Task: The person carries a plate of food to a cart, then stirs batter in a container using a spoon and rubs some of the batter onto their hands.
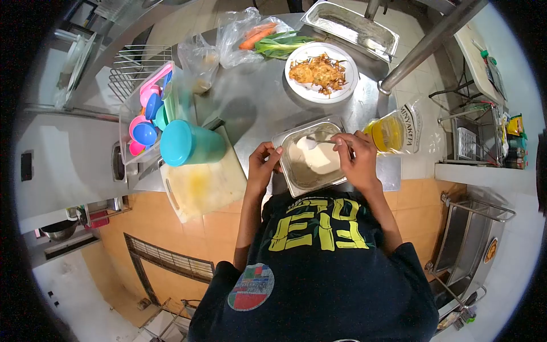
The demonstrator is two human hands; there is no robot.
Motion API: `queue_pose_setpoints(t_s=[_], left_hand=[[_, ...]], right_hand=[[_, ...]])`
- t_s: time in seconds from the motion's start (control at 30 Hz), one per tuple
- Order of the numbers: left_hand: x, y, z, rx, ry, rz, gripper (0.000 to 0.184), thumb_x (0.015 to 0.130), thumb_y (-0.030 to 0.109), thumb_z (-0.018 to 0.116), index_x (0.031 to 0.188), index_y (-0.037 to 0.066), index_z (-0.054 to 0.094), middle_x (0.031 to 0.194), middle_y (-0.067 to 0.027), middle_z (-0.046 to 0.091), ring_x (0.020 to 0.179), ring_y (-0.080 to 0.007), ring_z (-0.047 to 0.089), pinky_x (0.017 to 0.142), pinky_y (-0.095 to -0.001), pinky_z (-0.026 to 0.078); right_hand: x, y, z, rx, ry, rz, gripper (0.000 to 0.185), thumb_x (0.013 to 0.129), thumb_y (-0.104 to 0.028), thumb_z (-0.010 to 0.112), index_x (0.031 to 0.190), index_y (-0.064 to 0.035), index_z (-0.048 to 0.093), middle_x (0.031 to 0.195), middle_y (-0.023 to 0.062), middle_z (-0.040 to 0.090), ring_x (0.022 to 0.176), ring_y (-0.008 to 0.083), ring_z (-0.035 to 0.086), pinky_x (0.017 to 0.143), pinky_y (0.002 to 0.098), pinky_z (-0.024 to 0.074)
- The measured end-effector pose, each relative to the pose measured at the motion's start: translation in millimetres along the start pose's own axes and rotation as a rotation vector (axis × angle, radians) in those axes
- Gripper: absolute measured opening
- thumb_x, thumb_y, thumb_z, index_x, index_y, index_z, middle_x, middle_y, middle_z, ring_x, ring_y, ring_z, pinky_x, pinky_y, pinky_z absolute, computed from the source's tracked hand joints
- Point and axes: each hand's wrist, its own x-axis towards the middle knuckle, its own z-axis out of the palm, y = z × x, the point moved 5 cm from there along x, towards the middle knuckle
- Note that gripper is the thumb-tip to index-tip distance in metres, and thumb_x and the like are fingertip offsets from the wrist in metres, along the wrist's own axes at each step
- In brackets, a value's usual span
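Note:
A small rectangular metal pan point(289, 181) holds a pale, creamy batter point(320, 158) pooled toward its right side. My left hand point(263, 164) is closed on the pan's left rim, thumb and fingers at the edge. In my right hand point(359, 159), above the pan's right rim, a metal spoon point(322, 141) is gripped by its handle. The spoon's bowl end is in the pan near a white patch at the batter's far edge. Behind the pan, a white plate point(347, 94) carries browned fried fritters point(319, 74).
Left are a teal-lidded container point(194, 143), a cutting board point(213, 191) and a bin of coloured scoops point(128, 134). Bags with carrots point(256, 35) and green leaves point(282, 45) lie behind. A bag of yellow oil point(387, 135) stands right, near a metal post point(424, 48) and long pan point(350, 25).

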Motion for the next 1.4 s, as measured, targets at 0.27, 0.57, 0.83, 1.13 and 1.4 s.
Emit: queue_pose_setpoints(t_s=[0.27,0.57,0.83,1.13,1.4], left_hand=[[10,1,0,-0.039,0.053,0.088,0.026,0.103,0.026,0.066,0.116,0.004,0.058,0.080,0.0013,0.058,0.060,-0.0055,0.052,0.054,-0.0236,0.044],[19,20,6,0.088,0.013,0.174,0.026,0.104,0.021,0.063,0.121,0.002,0.066,0.083,0.0020,0.062,0.066,-0.0038,0.049,0.059,-0.0224,0.040],[26,14,-3,0.088,-0.072,0.135,0.022,0.098,0.007,0.070,0.118,0.002,0.071,0.089,0.0063,0.059,0.069,-0.0016,0.048,0.060,-0.0202,0.038],[19,11,-12,0.144,-0.024,0.096,0.021,0.097,0.014,0.072,0.114,0.001,0.071,0.080,0.0076,0.054,0.070,-0.0017,0.047,0.061,-0.0199,0.036],[20,7,-21,0.177,-0.016,0.127,0.021,0.096,0.009,0.069,0.116,0.003,0.069,0.092,0.0037,0.062,0.075,-0.0035,0.052,0.063,-0.0204,0.040]], right_hand=[[-3,7,-6,-0.049,0.064,-0.020,0.008,0.094,-0.012,0.066,0.095,-0.0092,0.074,0.083,0.0069,0.075,0.073,0.0279,0.066,0.075,0.0400,0.0472],[-3,5,-8,-0.093,0.041,-0.008,0.006,0.090,-0.012,0.068,0.092,-0.0108,0.074,0.086,0.0039,0.076,0.071,0.0283,0.064,0.074,0.0425,0.0446],[-2,6,0,-0.140,0.016,-0.015,0.009,0.092,-0.014,0.067,0.095,-0.0099,0.074,0.080,0.0087,0.075,0.072,0.0309,0.065,0.079,0.0445,0.0435],[-4,1,8,-0.158,-0.035,-0.036,0.010,0.091,-0.012,0.066,0.095,-0.0084,0.075,0.082,0.0121,0.075,0.077,0.0339,0.066,0.083,0.0442,0.0454],[-1,-6,9,-0.040,-0.018,-0.062,0.009,0.095,-0.011,0.065,0.096,-0.0082,0.073,0.074,0.0040,0.073,0.071,0.0270,0.065,0.080,0.0408,0.0438]])
